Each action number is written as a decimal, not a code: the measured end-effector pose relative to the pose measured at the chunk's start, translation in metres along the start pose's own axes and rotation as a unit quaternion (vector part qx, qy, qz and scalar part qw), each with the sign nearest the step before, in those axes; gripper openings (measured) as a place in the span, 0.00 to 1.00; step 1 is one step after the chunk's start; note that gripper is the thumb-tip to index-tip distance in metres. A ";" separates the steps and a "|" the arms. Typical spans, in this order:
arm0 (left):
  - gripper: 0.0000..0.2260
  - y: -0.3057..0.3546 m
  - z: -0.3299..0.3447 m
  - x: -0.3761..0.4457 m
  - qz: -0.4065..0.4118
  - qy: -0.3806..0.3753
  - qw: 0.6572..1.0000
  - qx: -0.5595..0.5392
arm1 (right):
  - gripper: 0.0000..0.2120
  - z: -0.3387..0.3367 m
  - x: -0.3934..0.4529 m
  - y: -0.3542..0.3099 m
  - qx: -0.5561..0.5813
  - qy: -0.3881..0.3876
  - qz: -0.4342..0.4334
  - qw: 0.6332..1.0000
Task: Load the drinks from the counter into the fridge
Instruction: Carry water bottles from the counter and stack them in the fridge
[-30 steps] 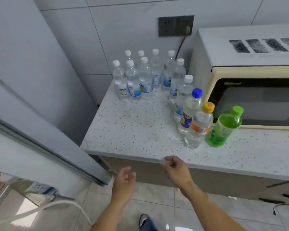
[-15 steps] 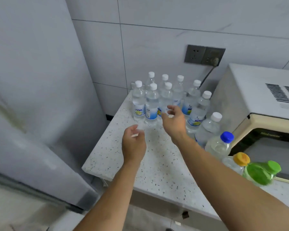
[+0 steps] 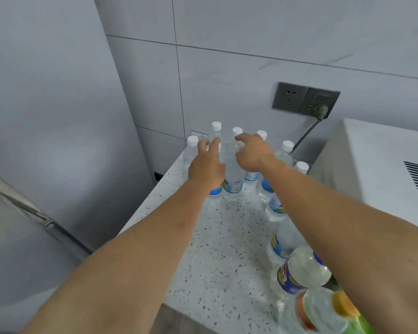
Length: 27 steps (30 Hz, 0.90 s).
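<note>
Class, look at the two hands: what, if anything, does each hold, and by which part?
Nothing is clearly gripped yet. The left hand and right hand reach with spread fingers around the upper parts of the water bottles.

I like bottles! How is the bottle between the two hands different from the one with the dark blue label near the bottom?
The water bottle between the hands has a light blue label; the dark-blue-label bottle has red and yellow on its label too. The first stands far back in the cluster, the second sits near the counter's front. Both are clear plastic.

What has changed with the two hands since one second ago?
Both hands moved from the counter's near edge forward to the water bottles at the back. The left hand and right hand now reach around two front bottles; a firm grip is unclear. The bottles stayed in place.
</note>
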<state>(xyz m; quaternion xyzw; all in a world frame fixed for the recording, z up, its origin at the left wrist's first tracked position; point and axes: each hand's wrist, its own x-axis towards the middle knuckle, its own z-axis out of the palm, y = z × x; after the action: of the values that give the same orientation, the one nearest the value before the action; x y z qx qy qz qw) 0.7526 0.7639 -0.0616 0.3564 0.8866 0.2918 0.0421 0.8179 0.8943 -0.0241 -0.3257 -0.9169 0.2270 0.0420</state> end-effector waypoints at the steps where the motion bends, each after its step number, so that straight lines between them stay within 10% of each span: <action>1: 0.30 -0.001 -0.001 0.006 0.006 -0.028 0.999 0.023 | 0.25 0.000 0.003 0.002 -0.017 -0.011 -0.011 1.000; 11: 0.10 -0.010 0.003 -0.028 0.018 0.034 0.998 -0.042 | 0.17 0.020 -0.012 0.018 -0.165 0.011 -0.029 0.986; 27: 0.09 -0.042 -0.022 -0.170 -0.047 0.131 0.980 -0.141 | 0.07 0.022 -0.139 0.002 -0.009 -0.023 0.004 1.000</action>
<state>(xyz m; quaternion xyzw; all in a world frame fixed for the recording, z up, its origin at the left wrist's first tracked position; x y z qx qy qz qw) 0.8469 0.6172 -0.0889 0.2633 0.8503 0.4555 -0.0108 0.9230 0.8013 -0.0350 -0.3248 -0.9180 0.2268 0.0170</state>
